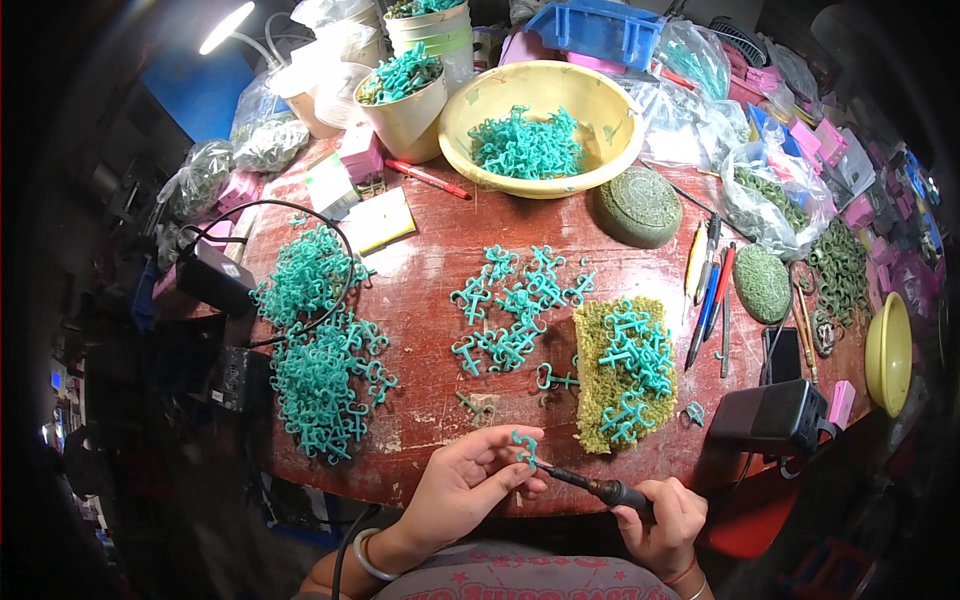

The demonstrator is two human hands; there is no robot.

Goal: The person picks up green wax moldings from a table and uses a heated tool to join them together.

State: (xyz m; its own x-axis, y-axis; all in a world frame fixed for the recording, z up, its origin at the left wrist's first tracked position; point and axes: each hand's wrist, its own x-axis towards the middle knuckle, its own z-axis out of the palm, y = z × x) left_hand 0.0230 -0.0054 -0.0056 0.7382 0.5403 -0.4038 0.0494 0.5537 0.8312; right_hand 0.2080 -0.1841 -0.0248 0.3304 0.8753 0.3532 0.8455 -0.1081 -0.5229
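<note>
Near the table's front edge, my left hand (pixel 470 482) pinches a small curled turquoise piece (pixel 524 446) between thumb and fingers. My right hand (pixel 663 522) is wrapped round the dark handle of a soldering-iron-like pen tool (pixel 612 491). Its thin tip points left and reaches the piece at my left fingertips; whether it touches cannot be made out. Ahead of my hands, several like pieces lie loose in a cluster (pixel 515 312). More rest on a yellow-green sponge-like pad (pixel 594 412) to the right. A large turquoise heap (pixel 318 385) spreads at the left.
At the back stand a yellow basin (pixel 461 142) holding turquoise pieces and a filled pail (pixel 425 128). Pens (pixel 713 300) and green carved stones (pixel 640 208) lie right. A black box (pixel 768 418) sits at the right edge; a black cable (pixel 352 262) loops over the left heap.
</note>
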